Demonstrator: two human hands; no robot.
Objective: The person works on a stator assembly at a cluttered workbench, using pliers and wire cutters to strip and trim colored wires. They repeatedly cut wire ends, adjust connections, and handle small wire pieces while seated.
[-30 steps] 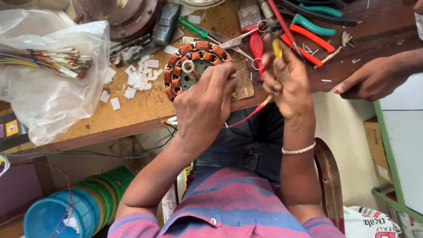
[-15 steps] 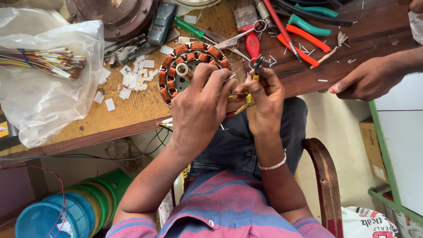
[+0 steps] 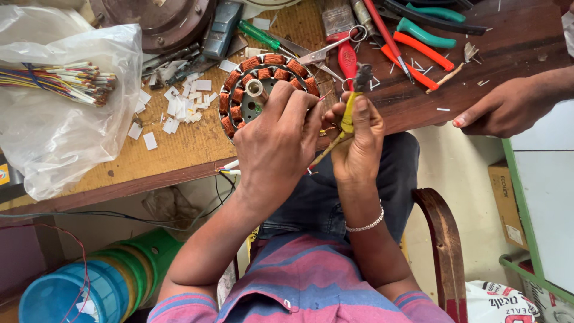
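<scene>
Right grip (image 3: 357, 139) holds one plier (image 3: 350, 110) — left (image 3: 276, 143) touches one stator (image 3: 263, 90).

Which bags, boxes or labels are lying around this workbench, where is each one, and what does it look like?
Clear plastic bag: left on the bench, crumpled, holding a bundle of coloured wires.
Cardboard box: on the floor at right, brown, with a small pale label.
White sack: bottom right corner, with red and dark print.
Yellow label: far left edge, cut off by the frame.
</scene>
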